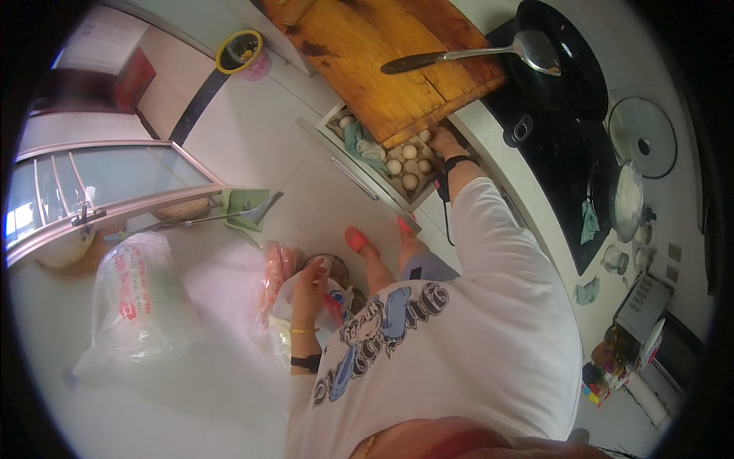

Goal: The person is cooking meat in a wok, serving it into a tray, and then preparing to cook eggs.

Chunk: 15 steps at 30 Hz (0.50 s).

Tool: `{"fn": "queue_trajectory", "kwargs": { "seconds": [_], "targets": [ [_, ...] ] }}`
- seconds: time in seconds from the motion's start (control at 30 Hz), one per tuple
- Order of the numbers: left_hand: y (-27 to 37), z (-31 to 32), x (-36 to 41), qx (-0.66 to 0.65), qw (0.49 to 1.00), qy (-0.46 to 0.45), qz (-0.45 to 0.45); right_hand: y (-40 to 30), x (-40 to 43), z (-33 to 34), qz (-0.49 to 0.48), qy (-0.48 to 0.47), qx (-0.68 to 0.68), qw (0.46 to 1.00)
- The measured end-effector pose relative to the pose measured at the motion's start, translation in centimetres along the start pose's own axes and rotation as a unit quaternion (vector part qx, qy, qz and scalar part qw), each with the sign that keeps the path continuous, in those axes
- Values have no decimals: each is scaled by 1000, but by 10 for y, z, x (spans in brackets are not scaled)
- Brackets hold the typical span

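My right hand (442, 140) reaches into an open drawer (355, 166) below the overhanging corner of a wooden board. Its fingertips are partly hidden beside an egg (424, 136); I cannot tell whether they grip one. Several more eggs (409, 152) sit in an egg tray (408, 167) in the drawer. A green cloth (360, 143) lies next to the tray. My left hand (312, 280) hangs with fingers loosely apart and nothing visible in it, above plastic bags (287, 295) on the floor.
The wooden board (395, 51) juts over the drawer, with a spatula (453, 55) reaching from it to a black wok (573, 86) on the hob (550, 183). A glass lid (642, 137) stands behind. On the floor are a stuffed clear bag (140, 298), a dustpan (243, 206) and a bin (246, 57).
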<state>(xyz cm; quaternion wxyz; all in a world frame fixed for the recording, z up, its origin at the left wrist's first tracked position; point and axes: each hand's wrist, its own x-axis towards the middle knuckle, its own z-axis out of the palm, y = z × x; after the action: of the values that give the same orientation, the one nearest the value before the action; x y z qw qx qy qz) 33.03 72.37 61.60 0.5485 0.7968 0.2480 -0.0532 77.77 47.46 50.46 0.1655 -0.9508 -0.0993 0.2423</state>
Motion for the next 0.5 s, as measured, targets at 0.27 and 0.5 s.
{"fn": "queue_trajectory", "kwargs": {
  "seconds": [0.27,0.5],
  "targets": [
    [-8,8,0,-15,1000,-7,-6,10,49,28,119,63,-11,991],
    [-16,7,13,-43,999,-14,1,13,35,0,150,153,79,974]
  ]
}}
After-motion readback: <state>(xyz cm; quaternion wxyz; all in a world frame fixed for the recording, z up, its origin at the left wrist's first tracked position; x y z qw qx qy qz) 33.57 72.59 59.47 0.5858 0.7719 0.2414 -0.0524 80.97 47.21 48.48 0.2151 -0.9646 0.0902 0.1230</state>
